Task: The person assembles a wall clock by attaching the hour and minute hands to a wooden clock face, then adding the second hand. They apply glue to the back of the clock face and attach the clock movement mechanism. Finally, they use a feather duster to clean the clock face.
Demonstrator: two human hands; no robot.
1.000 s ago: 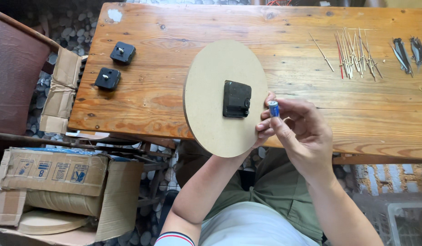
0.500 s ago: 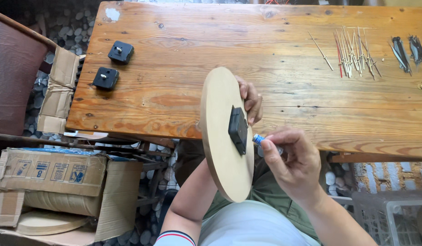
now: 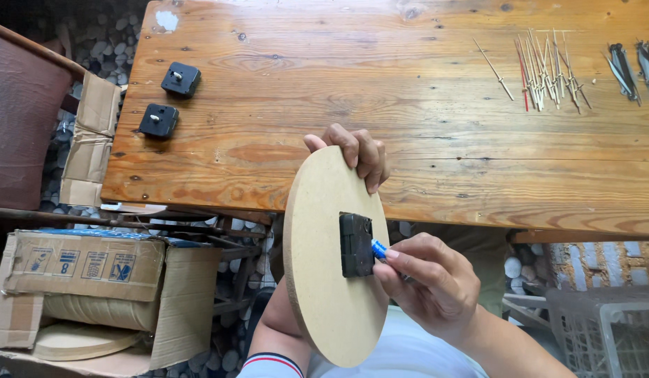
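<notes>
Left hand (image 3: 352, 155) holds the round pale fibreboard disc (image 3: 324, 280) on edge, above the lap, at the near rim of the worn wooden surface (image 3: 422, 105); fingers curl over its top edge. Right hand (image 3: 429, 283): fingers pinched on a small blue battery (image 3: 378, 248), touching the black square clock movement (image 3: 356, 244) on the disc. Two more black movements (image 3: 170, 98) lie far left.

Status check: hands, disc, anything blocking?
Left hand grips round wooden disc by top edge, tilted. Right hand pinches small blue battery at black clock movement. Nothing in the way.
</notes>
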